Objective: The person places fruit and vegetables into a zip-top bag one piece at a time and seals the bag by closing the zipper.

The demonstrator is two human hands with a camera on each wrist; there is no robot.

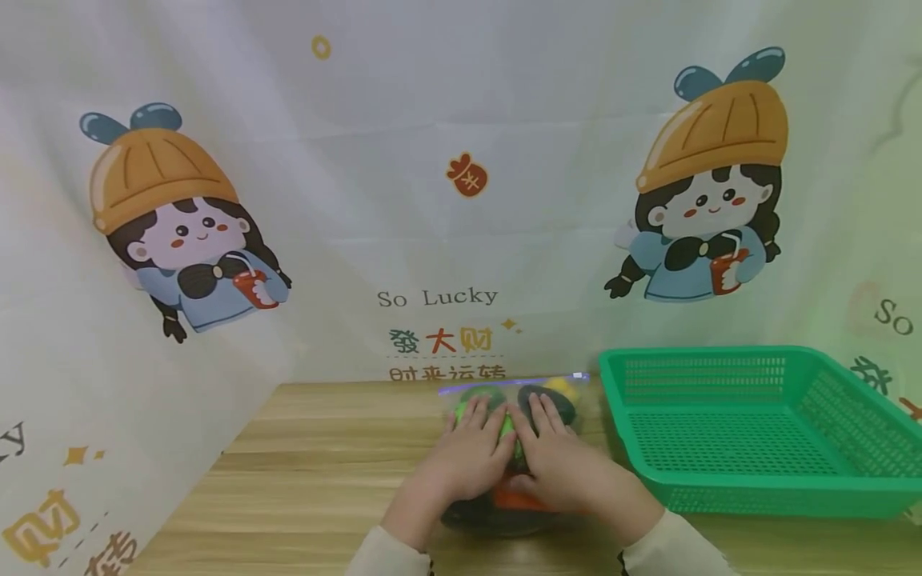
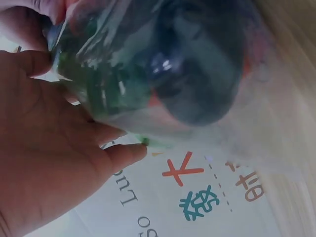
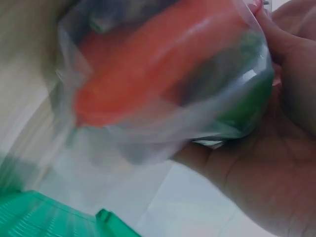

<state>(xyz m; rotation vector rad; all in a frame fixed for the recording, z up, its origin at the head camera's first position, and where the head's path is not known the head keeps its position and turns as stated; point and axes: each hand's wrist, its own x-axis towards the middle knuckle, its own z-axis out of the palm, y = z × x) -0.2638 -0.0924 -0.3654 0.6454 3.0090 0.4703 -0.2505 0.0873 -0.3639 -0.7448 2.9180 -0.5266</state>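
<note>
A clear zip bag [image 1: 513, 386] with a purple top strip lies on the wooden table, filled with several colourful vegetable-like pieces. My left hand [image 1: 467, 450] rests on its left half, fingers stretched forward. Beside it my right hand [image 1: 560, 462] touches the right half with straight fingers, thumbs close together. Through the plastic show a dark oval piece [image 2: 200, 64], a long orange-red carrot-like piece [image 3: 148, 61], a green piece [image 3: 244, 106] and a yellow piece [image 1: 563, 389]. Both hands cover the middle of the bag.
A green plastic basket [image 1: 720, 482] with meshed sides stands right of the bag. The wooden table [image 1: 302, 464] extends to the left. Behind hangs a pale cloth [image 1: 403, 192] printed with cartoon figures and lettering.
</note>
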